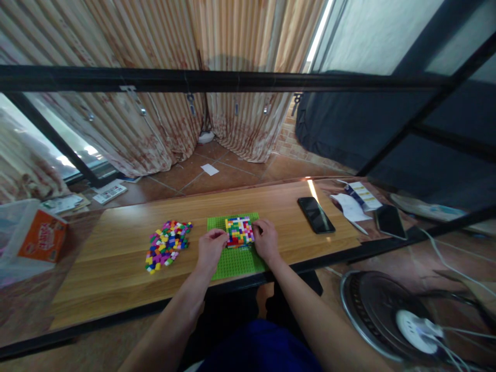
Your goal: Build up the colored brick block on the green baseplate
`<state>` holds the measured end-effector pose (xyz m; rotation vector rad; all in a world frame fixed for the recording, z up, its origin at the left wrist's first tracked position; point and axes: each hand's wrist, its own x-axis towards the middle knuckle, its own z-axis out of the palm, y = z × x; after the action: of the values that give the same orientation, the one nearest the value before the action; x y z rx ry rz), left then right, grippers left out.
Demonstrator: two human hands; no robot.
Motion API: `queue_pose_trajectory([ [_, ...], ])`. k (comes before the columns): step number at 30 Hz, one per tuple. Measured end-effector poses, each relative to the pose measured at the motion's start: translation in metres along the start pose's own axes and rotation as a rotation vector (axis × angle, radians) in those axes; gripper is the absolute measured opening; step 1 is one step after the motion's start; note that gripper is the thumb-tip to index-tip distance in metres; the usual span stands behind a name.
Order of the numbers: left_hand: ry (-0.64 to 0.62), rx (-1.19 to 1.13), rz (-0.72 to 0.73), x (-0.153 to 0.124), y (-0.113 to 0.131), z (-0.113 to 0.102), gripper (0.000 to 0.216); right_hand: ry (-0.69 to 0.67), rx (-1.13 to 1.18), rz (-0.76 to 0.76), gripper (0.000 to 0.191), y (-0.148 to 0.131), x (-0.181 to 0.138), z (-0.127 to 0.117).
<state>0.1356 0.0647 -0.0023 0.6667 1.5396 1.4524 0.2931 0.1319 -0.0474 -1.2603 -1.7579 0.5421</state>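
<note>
Both edges of the brick patch [239, 231] are clamped by fingertips, left hand [211, 248] and right hand [266, 239] flanking it. Seating onto the baseplate [236, 261] is judged underway, with spare bricks [167, 245] left of the left hand.

A black phone [315, 214] is laid on the counter [116, 279]; an orange box [42, 242] is seen left, a fan [382, 310] right.

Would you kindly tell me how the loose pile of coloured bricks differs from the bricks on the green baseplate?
The loose pile lies scattered on the wooden table; the assembled patch sits packed in a flat square on the green baseplate. The loose pile is untouched; the assembled patch has the left hand and right hand at its sides. Both are small mixed-colour bricks.
</note>
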Motion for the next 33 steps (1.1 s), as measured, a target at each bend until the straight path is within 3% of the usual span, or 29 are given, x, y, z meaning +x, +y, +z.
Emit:
queue_pose_trajectory([
  [33,-0.027,0.06,0.051,-0.001,-0.0032,-0.0017,0.011,0.0,-0.009,-0.008,0.022,-0.0012,-0.0009,0.0001],
])
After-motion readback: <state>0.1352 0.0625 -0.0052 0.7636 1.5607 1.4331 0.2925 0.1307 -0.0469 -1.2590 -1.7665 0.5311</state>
